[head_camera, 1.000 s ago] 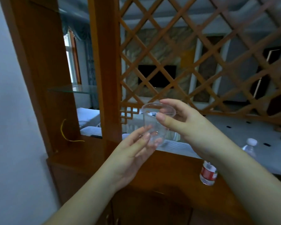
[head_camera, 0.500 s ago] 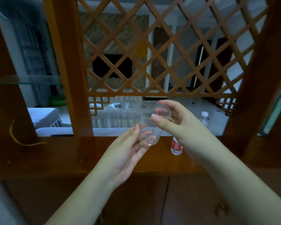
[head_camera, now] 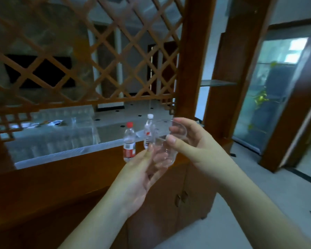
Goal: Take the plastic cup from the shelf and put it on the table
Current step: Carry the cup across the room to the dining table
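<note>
A clear plastic cup [head_camera: 166,150] is held in the air in front of a wooden shelf unit [head_camera: 65,178]. My right hand [head_camera: 192,146] grips it near the rim, thumb on the near side and fingers over the far edge. Under the cup's base is my left hand [head_camera: 142,171], palm up, with its fingertips touching the lower part of the cup. The cup is tilted slightly, its mouth up and to the right.
Two small water bottles stand on the shelf ledge, one with a red cap [head_camera: 129,142] and one with a white cap [head_camera: 148,133] just behind the cup. A wooden lattice screen [head_camera: 83,51] rises above the ledge. A thick wooden post [head_camera: 192,56] and pale tiled floor [head_camera: 258,186] lie to the right.
The view has swung to the right along the shelf unit, bringing the bottles and the right post into sight. Both hands keep the same hold on the cup.
</note>
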Motion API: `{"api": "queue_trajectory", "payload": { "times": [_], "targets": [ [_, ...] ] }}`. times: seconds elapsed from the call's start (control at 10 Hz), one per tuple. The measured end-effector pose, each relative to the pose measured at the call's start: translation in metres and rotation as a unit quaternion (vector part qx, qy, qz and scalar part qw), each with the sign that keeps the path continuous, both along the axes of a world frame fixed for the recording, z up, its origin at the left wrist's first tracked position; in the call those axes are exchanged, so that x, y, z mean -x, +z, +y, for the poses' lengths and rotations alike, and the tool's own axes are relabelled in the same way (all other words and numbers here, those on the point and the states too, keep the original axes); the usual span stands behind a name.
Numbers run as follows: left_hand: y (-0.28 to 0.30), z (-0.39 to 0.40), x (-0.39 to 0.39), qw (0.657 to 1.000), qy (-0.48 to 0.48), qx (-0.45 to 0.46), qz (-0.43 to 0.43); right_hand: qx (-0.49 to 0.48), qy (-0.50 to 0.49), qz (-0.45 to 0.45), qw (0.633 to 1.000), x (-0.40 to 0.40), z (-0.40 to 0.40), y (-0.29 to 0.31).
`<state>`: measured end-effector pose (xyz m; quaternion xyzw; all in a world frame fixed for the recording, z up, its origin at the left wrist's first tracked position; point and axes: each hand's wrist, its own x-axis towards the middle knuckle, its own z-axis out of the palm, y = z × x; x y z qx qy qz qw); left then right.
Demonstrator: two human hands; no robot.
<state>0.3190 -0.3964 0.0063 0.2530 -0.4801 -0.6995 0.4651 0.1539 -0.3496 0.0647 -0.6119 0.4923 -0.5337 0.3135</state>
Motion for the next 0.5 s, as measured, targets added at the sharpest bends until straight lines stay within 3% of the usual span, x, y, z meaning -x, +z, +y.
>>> {"api": "queue_trajectory", "payload": {
  "times": [0.2,0.5],
  "targets": [
    [0.007,0.045,0.125,0.992,-0.117,0.018,-0.043,0.005,-0.147,0.002,0.989,0.110,0.078,-0.010],
    [0.002,0.174,0.349,0.959,-0.272,-0.066,-0.047,-0.023,-0.313,-0.022,0.949,0.291,0.251,-0.016]
  ]
}}
